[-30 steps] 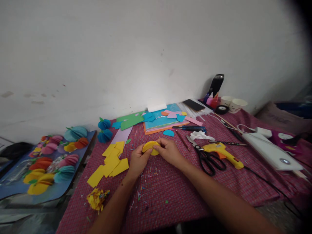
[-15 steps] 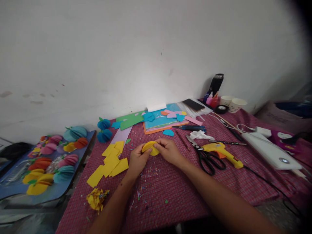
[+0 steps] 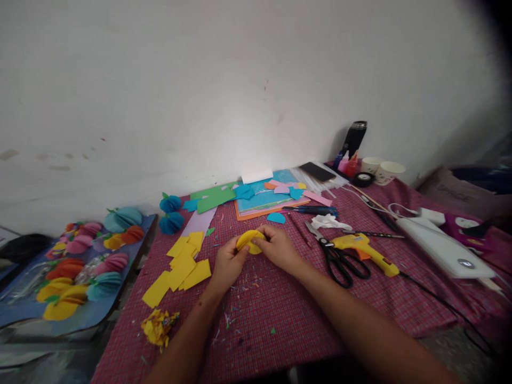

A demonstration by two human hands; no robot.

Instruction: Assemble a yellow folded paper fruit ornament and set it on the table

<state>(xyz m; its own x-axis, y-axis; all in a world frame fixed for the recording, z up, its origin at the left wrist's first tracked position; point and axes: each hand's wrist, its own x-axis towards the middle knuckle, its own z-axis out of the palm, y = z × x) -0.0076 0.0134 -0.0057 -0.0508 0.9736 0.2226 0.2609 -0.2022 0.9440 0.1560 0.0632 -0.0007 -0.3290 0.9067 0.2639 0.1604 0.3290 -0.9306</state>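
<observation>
Between my two hands is a yellow round paper piece [image 3: 250,238], partly folded, held above the checked cloth. My left hand [image 3: 231,261] is closed on its left side, thumb in front. On the other side my right hand [image 3: 277,246] pinches it with thumb and fingers. Several yellow paper rectangles [image 3: 184,266] lie to the left of my left hand. A crumpled clump of yellow paper scraps [image 3: 158,327] sits nearer the front. Black-handled scissors [image 3: 340,261] and a yellow glue gun [image 3: 367,252] rest to the right of my right hand.
On a blue board [image 3: 94,314] at left stand several paper pumpkins. Two blue paper pumpkins [image 3: 171,213] sit at the table's back left. Coloured sheets [image 3: 256,202], a phone [image 3: 318,172], a black bottle [image 3: 355,138], paper cups [image 3: 389,172] and a white power bank [image 3: 448,250] line the back and right.
Both hands have shifted very slightly, with the yellow paper turned a little between the fingers. Everything else on the table stays where it was.
</observation>
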